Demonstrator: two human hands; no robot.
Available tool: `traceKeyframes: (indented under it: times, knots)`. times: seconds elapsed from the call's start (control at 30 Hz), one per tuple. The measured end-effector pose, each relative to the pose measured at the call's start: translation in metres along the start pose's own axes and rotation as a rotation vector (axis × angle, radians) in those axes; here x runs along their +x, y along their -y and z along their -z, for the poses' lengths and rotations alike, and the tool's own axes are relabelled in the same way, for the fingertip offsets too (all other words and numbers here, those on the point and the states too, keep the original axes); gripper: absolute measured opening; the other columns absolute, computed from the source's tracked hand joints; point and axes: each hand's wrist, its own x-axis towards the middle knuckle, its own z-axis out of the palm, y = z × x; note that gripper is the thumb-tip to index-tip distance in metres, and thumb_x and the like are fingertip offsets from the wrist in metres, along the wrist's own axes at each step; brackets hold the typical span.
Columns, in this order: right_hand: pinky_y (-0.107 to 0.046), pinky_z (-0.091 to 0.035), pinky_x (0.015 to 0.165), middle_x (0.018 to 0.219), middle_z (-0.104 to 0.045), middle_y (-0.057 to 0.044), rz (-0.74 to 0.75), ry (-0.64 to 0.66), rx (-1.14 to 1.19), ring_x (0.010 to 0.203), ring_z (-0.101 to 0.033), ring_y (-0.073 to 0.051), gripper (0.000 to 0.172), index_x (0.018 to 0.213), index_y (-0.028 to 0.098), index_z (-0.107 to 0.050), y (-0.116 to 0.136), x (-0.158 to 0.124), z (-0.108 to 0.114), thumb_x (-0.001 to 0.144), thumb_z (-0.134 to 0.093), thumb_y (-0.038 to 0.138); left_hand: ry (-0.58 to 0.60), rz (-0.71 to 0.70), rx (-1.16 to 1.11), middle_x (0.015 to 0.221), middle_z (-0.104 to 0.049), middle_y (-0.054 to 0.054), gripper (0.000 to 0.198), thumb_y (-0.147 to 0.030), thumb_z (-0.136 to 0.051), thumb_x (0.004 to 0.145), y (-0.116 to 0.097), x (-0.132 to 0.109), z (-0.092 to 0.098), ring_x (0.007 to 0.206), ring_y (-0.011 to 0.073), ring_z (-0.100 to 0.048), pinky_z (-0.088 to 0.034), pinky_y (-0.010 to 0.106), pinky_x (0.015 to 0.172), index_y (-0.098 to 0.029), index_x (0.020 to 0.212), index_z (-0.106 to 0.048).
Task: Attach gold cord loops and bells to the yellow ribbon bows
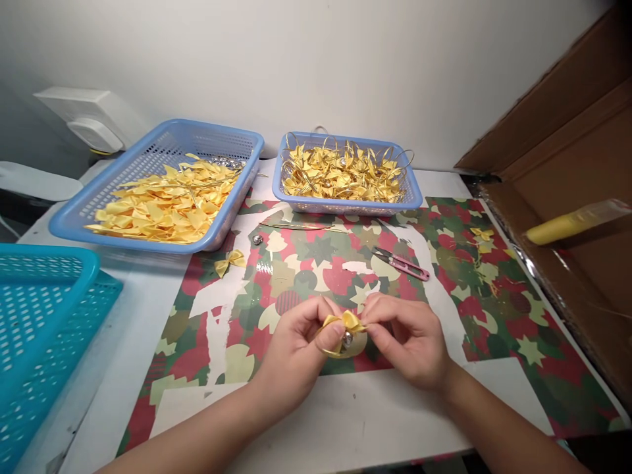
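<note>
Near the front of the table, my left hand [309,342] pinches a yellow ribbon bow [351,320] between thumb and fingers. A small silver bell [347,339] sits just under the bow, and a gold cord loop [332,353] curves below my left thumb. My right hand [405,336] has thumb and forefinger pressed together at the bow's right end; exactly what they grip there is too small to make out. Farther off lie a pair of pink thread snips [402,263], a loose bell [257,239], a single bow [230,262] and some thin gold cords [301,227].
A blue basket [62,220] of yellow bows and bells stands back left; another blue basket [345,207] holds bows with gold loops. A teal basket [93,289] is at left. Cardboard [567,151] walls the right side, near a yellow tube [563,227] and thread scraps [486,270].
</note>
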Motion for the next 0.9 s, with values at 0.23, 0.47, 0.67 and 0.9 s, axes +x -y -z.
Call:
traceKeyframes:
  times: [0.23, 0.47, 0.67, 0.9]
  knots:
    - [-0.031, -0.048, 0.065, 0.075, -0.064, -0.003, -0.133, 0.096, 0.04, 0.07, -0.059, -0.016, 0.013, 0.085, 0.022, -0.064, -0.009, 0.001, 0.008, 0.093, -0.054, 0.019, 0.05, 0.246, -0.197, 0.066, -0.054, -0.001, 0.029, -0.028, -0.071, 0.078, -0.004, 0.003, -0.001, 0.064, 0.0114, -0.049, -0.035, 0.022, 0.06, -0.017, 0.061, -0.05]
    - [-0.03, -0.05, 0.067, 0.076, -0.062, -0.003, -0.211, 0.12, 0.134, 0.074, -0.059, -0.015, 0.014, 0.085, 0.021, -0.064, -0.016, 0.0, 0.009, 0.095, -0.056, 0.027, 0.096, 0.374, -0.362, 0.068, -0.062, 0.001, 0.014, -0.016, -0.063, 0.075, -0.006, 0.005, -0.001, 0.066, 0.0113, -0.051, -0.038, 0.022, 0.065, -0.017, 0.064, -0.055]
    - [-0.027, -0.05, 0.06, 0.078, -0.061, -0.002, -0.307, 0.141, 0.346, 0.066, -0.058, -0.012, 0.014, 0.085, 0.021, -0.064, -0.021, 0.0, 0.005, 0.094, -0.059, 0.031, 0.144, 0.419, -0.353, 0.065, -0.06, 0.001, 0.01, -0.015, -0.062, 0.075, -0.007, 0.006, -0.001, 0.067, 0.012, -0.052, -0.039, 0.023, 0.067, -0.016, 0.066, -0.061]
    - [-0.025, -0.044, 0.06, 0.073, -0.058, 0.0, -0.331, 0.131, 0.343, 0.066, -0.053, -0.011, 0.015, 0.082, 0.021, -0.063, -0.016, 0.0, 0.002, 0.093, -0.06, 0.029, 0.078, 0.281, -0.12, 0.066, -0.056, -0.001, 0.027, -0.028, -0.07, 0.078, -0.005, 0.004, 0.001, 0.062, 0.0102, -0.045, -0.033, 0.023, 0.06, -0.017, 0.062, -0.052]
